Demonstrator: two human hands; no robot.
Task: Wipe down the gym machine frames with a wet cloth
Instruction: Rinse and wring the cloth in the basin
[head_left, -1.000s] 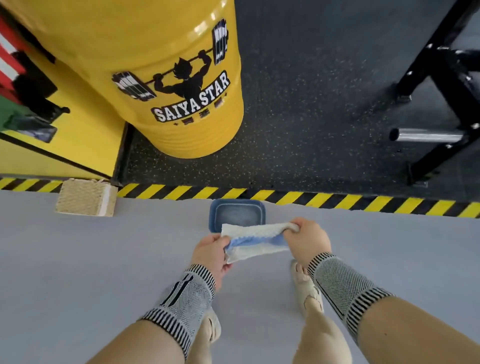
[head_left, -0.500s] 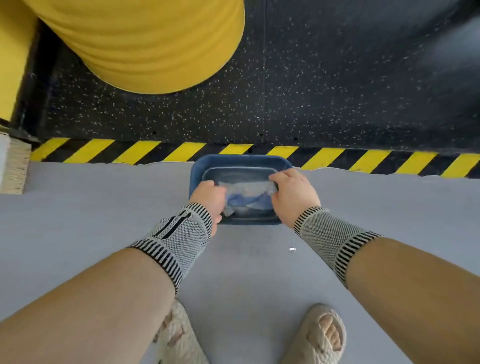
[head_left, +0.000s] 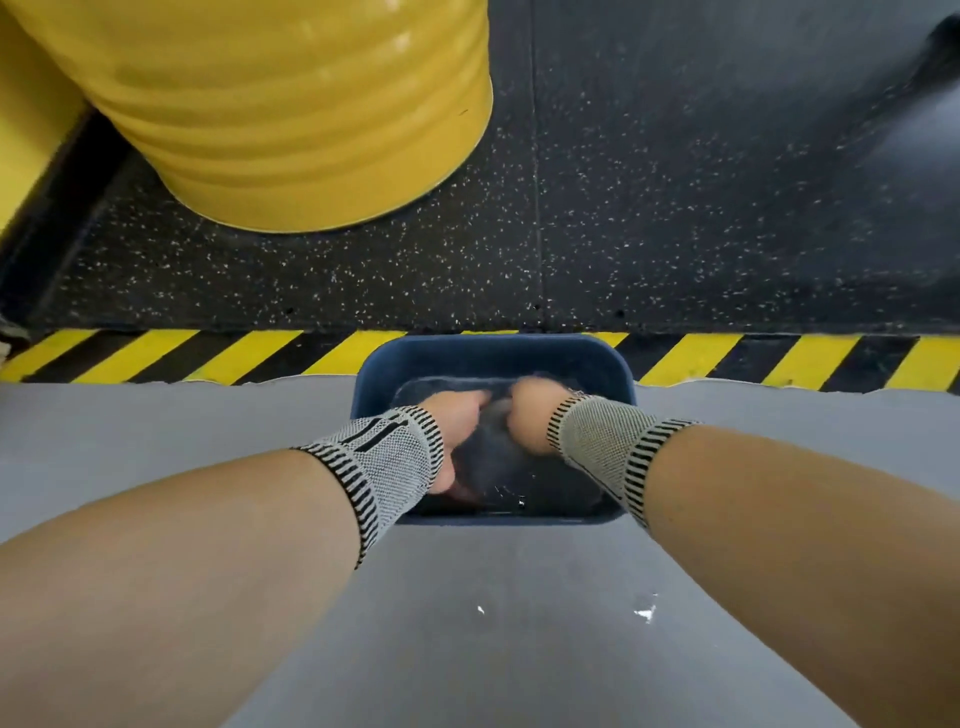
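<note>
Cloth (head_left: 491, 441) underwater in blue basin (head_left: 493, 351), between both hands' fingers (head_left: 475, 400).

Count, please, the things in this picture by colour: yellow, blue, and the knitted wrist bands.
Yellow: 1, the yellow barrel
Blue: 1, the blue basin
Knitted: 2, the left wrist band and the right wrist band
Total: 4

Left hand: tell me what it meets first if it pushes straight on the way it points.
Probably the right hand, close ahead of the left hand in the blue basin; depth under water is unclear.
</note>
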